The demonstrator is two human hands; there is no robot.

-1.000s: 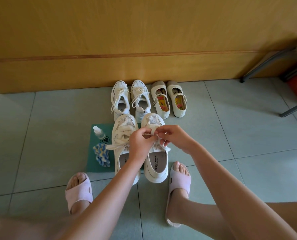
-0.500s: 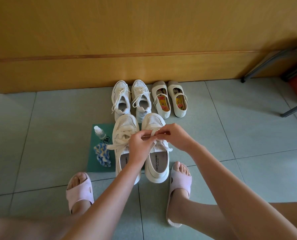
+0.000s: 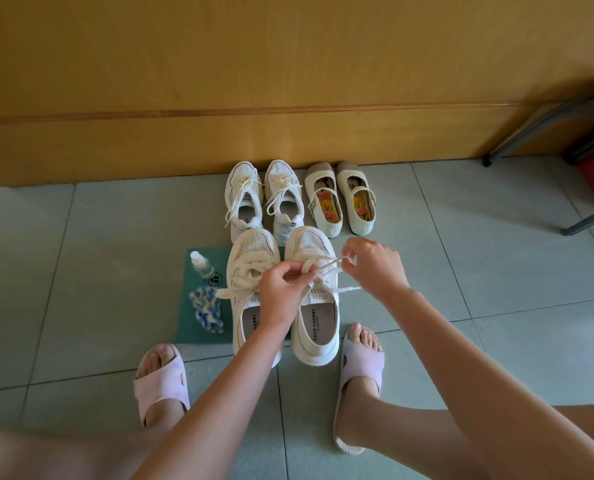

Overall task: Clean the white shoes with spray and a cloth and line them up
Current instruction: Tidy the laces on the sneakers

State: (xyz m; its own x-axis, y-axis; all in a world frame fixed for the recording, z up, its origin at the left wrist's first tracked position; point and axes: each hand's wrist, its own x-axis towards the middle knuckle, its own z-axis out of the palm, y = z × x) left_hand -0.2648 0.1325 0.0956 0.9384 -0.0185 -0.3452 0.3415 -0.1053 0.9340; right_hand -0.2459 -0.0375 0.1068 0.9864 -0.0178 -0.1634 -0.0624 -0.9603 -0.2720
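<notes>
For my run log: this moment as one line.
step: tying lace | left hand: pinches lace | right hand: pinches lace | spray bottle, cloth: on green mat, untouched

Sneaker insole [image 3: 250,322] partly behind left hand [image 3: 283,292]

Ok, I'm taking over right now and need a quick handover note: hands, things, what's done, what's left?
Left hand and right hand each pinch the lace of the right front sneaker, mid-bow.
The left front sneaker stands beside it, both on the green mat with the spray bottle and cloth.
Done: laced pair and strap pair lined up at the wooden wall.
Left: finish the bow, line this pair up. Whether it's wiped, can't tell.
</notes>
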